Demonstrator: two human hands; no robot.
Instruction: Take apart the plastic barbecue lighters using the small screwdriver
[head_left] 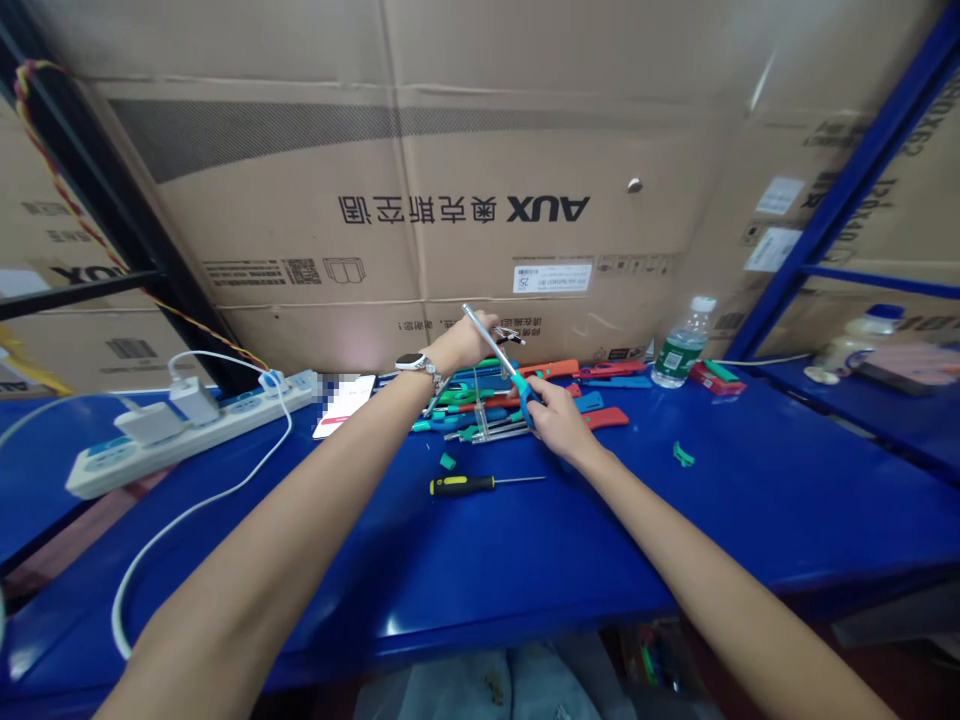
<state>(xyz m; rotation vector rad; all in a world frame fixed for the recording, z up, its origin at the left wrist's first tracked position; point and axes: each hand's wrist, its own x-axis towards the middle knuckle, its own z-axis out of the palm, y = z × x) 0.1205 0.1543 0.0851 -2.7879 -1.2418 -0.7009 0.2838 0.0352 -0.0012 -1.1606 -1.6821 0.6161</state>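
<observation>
Right fingers (541, 412) grip the teal-handled tool (504, 361), tube (487, 337) slanting forward-left; left fingers (487, 321): I can't tell.

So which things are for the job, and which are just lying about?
Probably for the job:
teal-handled tool, being held
coloured tools, piled behind it
screwdriver, perhaps, lying close by

Probably just lying about:
clear bottle
power strip
green scrap on the right
</observation>
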